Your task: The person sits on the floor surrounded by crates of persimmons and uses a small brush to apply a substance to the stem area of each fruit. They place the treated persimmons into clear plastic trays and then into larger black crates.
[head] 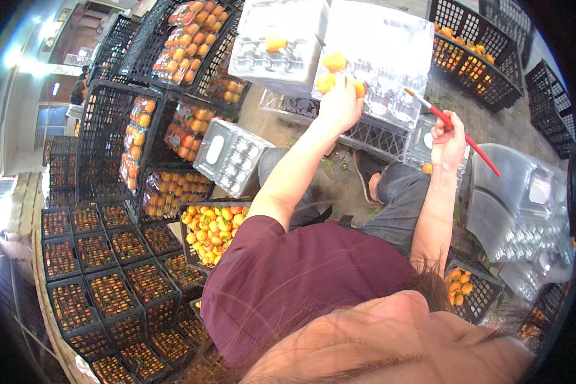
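Observation:
My left hand [342,105] reaches over a stack of clear plastic fruit trays [379,53], its fingers around a persimmon [359,89] partly hidden by them. Close by on the same stack lie another persimmon [325,83] and one more persimmon [335,62]. In my right hand [447,139] is a slim brush [440,115] with a red handle, its tan tip pointing toward the trays. To the left, a second stack of clear trays [279,57] bears a single persimmon [276,42].
Black plastic crates [110,139] with packed fruit stand at left. An open crate of loose persimmons [213,230] sits by my left side. More clear trays [513,201] are stacked at right, and a fruit crate [477,57] stands at upper right. A person [78,91] is far left.

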### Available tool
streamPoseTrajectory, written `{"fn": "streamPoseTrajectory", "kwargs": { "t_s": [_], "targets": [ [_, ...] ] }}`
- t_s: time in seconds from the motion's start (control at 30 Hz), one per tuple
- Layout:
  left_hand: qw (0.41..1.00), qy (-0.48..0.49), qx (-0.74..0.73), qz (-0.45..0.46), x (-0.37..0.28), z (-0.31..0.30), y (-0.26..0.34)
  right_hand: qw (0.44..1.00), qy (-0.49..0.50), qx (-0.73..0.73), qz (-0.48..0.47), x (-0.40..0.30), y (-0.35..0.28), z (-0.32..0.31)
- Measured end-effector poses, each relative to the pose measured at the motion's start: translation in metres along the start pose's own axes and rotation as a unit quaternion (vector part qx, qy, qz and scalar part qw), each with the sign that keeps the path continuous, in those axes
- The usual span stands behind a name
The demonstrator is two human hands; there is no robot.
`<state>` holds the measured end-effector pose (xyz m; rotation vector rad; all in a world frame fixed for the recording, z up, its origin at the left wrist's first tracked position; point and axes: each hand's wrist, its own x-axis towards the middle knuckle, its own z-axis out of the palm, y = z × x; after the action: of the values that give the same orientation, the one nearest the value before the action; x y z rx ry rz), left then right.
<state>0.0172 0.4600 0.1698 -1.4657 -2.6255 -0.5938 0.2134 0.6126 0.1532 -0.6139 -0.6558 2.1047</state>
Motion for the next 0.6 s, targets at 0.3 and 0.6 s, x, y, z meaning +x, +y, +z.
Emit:
{"fn": "streamPoseTrajectory", "kwargs": {
  "t_s": [0.3,0.6],
  "targets": [
    [1.0,0.017,0.006,0.0,-0.002,0.01,0.004,1.0,0.004,-0.001,-0.005,-0.002,0.002,0.002],
    [0.998,-0.051,-0.021,-0.025,0.001,-0.006,0.002,0.993,0.006,0.116,-0.006,0.003,-0.007,-0.013]
  ]
}}
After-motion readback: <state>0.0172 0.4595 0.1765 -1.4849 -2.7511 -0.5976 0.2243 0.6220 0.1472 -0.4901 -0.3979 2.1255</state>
